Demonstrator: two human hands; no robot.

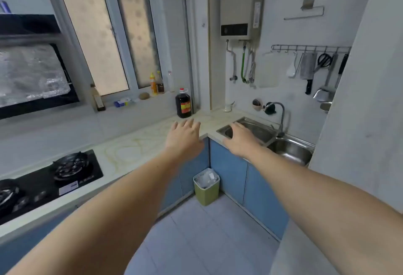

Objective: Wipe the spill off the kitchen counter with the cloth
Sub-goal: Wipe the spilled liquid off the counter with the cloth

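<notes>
Right now the left hand (184,137) reaches out over the corner of the desk (139,143), fingers straight and spread, holding nothing, just short of the dark sauce bottle (183,103). The right hand (238,138) stretches toward the near rim of the sink (250,130), fingers loosely extended and likewise bare. No cloth shows anywhere, so the step in hand looks like finding one; the basins beside the right hand seem the likeliest place to check, though their near corners are hidden behind that hand. The spill appears to be the yellowish ring-shaped streaks (128,150) on the pale desk, left of the left hand and between it and the gas hob (54,178). To do this well, fetch the cloth first, then sweep inward from the outer streaks so the liquid gathers instead of spreading toward the hob, and keep clear of the bottle. As for containers, the bottle is nearly full of dark liquid, the two sink basins look empty as far as can be seen, and the green bin (206,187) on the floor below the sink holds a pale liner.
</notes>
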